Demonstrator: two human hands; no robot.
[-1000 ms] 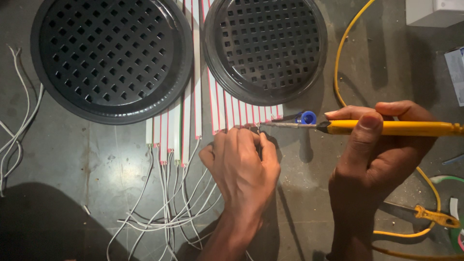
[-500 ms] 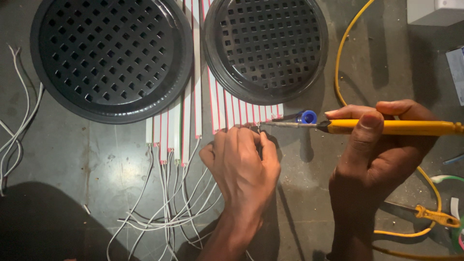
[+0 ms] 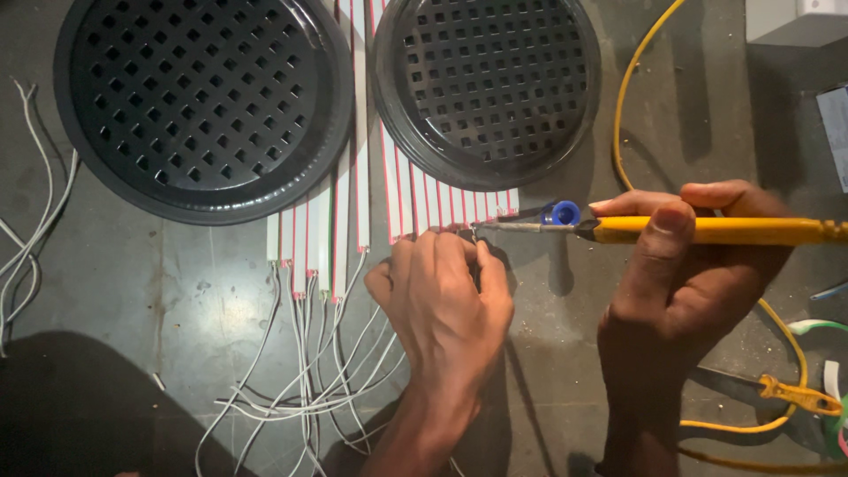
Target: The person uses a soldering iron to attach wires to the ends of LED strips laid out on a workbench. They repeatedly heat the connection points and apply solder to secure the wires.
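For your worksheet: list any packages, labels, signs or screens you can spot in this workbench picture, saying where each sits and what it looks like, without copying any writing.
Pale box: top right corner, cut off by the frame, light grey and blocky; kind unclear.
Grey-blue flat item: right edge, below the box, only a slanted corner showing; possibly a packet or card.
No signs or screens in view.

Yellow soldering iron [image 3: 707, 230], yellow cord [image 3: 629, 106] — white strips [image 3: 362, 159] edged red, white wires [image 3: 300, 389], two black grilles [image 3: 199, 106] pierced with square holes, small blue cap [image 3: 562, 213].
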